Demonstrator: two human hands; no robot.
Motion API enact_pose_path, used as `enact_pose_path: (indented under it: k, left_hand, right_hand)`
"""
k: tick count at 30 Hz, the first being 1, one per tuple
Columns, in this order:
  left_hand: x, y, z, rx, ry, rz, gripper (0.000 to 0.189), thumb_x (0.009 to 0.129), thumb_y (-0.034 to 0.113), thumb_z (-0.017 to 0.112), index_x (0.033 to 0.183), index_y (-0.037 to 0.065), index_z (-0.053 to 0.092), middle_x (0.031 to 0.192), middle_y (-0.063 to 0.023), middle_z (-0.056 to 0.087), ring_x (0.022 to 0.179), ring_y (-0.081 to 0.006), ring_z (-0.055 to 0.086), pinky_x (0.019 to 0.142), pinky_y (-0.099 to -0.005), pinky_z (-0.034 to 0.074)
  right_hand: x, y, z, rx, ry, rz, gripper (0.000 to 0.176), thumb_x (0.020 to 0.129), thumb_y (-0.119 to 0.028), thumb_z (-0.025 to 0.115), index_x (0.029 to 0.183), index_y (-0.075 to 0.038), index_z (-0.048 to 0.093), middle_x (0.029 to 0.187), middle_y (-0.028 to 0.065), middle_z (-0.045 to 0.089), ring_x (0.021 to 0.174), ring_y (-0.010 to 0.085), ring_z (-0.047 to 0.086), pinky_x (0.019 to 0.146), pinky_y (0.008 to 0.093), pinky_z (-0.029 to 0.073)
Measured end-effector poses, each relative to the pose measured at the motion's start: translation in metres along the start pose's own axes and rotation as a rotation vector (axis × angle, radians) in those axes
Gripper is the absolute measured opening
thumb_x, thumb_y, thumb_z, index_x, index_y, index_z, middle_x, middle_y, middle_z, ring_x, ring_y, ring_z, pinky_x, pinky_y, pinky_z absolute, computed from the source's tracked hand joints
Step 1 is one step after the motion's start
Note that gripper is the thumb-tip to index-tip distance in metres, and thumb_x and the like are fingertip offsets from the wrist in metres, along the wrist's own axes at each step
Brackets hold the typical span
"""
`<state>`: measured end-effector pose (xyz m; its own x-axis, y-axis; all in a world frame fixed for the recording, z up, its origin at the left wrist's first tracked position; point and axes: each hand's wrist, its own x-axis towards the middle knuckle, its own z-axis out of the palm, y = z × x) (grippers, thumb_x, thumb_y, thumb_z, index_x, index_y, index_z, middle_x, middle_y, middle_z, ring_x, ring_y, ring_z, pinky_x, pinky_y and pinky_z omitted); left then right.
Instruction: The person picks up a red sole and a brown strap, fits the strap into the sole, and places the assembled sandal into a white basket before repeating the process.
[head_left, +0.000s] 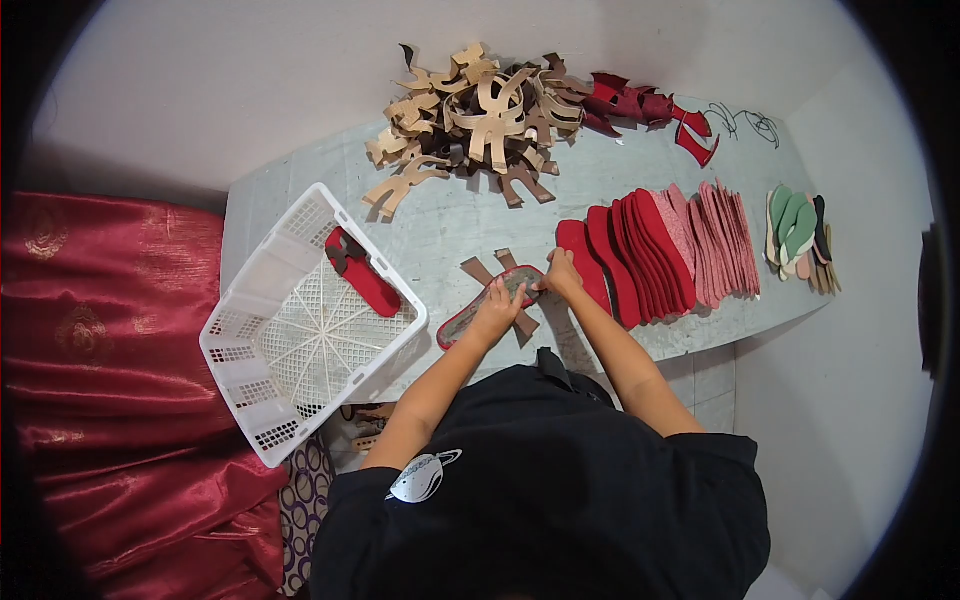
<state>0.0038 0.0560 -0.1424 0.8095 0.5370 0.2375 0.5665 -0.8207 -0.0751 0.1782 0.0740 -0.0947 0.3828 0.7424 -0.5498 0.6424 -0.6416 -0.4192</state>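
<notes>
A red-edged sandal sole (462,326) lies at a slant near the table's front, its grey-brown face up. Brown strap ends (526,327) stick out from under both its sides. My left hand (493,315) is closed on the middle of the sole, fingertips pressed on its upper face. At the sole's upper right end, my right hand (562,275) is closed with the fingers bent in at the edge; anything small inside them is hidden. Just right of this hand stands a row of red soles (640,260).
A white plastic basket (345,405) on the left holds a red sandal (365,280) with a dark strap. Tan and brown straps (490,120) are heaped at the back, beside red straps (635,105). Pink soles (722,245) and green soles (792,220) stand on the right.
</notes>
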Motion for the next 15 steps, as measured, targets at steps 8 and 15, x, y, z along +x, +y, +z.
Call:
enact_pose_path:
  k: [8, 15]
  left_hand:
    - [0.003, -0.001, -0.003, -0.090, -0.063, -0.079, 0.049, 0.075, 0.009, 0.046, 0.123, 0.004, 0.042, 0.106, -0.0354, 0.047, 0.095, -0.0406, 0.052, 0.076, -0.0360, 0.049]
    - [0.003, -0.001, -0.002, -0.083, -0.024, -0.065, 0.048, 0.074, 0.008, 0.047, 0.122, 0.004, 0.043, 0.106, -0.0346, 0.047, 0.095, -0.0406, 0.053, 0.074, -0.0348, 0.050]
  right_hand:
    - [0.012, 0.042, 0.036, 0.187, 0.160, -0.191, 0.071, 0.052, -0.027, 0.082, 0.104, -0.002, 0.041, 0.094, 0.0133, 0.048, 0.085, 0.0234, 0.053, 0.068, 0.0344, 0.045]
    - [0.009, 0.047, 0.055, 0.859, -0.132, 0.019, 0.058, 0.063, -0.015, 0.077, 0.104, 0.002, 0.040, 0.075, 0.0088, 0.058, 0.049, 0.0145, 0.054, 0.043, 0.0253, 0.044]
